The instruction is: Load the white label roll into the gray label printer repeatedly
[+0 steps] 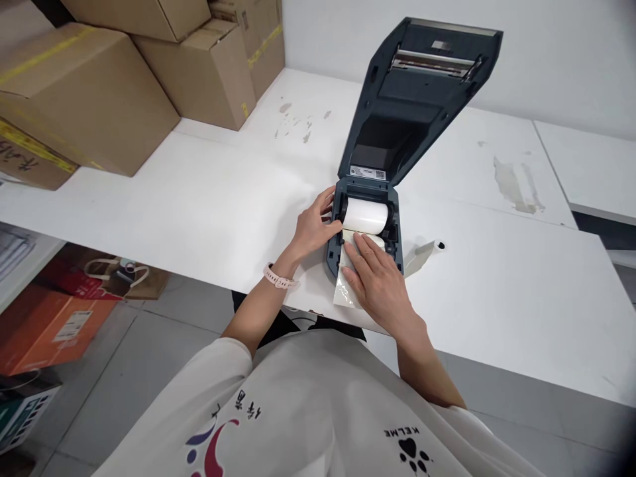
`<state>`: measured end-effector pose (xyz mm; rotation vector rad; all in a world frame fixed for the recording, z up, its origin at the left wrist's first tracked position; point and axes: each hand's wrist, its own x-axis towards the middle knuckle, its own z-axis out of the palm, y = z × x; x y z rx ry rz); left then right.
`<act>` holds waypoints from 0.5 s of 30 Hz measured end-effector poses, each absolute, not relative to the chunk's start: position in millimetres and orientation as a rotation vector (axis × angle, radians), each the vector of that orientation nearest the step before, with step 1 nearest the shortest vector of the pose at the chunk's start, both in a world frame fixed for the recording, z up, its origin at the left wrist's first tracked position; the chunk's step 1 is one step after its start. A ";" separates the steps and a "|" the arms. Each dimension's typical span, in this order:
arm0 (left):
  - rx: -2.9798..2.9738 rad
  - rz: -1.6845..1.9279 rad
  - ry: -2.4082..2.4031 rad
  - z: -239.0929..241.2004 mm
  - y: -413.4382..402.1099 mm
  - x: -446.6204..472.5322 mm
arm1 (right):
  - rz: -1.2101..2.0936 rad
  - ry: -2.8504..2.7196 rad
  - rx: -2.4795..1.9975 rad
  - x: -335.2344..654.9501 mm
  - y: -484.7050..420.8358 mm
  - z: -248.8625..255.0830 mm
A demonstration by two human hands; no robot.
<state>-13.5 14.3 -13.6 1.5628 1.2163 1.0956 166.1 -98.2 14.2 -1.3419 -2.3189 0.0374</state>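
A dark label printer (368,189) stands near the table's front edge with its lid (422,86) raised. Inside it lies a white label roll (366,216), and a glossy pale strip (346,290) runs from the roll over the printer's front. My right hand (377,278) rests flat on that strip, fingers stretched out. At the printer's left side is my left hand (318,222), its fingers against the outer wall and its thumb on the rim beside the roll; the fingers are apart and hold nothing.
Cardboard boxes (94,99) are stacked at the back left of the white table (223,199). Right of the printer lies a small roll (440,246) with a loose strip. An orange box (54,328) and a paper bag (149,281) sit below at the left.
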 end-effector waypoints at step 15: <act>1.388 1.036 1.148 -6.7 -13.6 -7.4 | 0.120 -2.257 -1.315 171.1 -113.7 12.6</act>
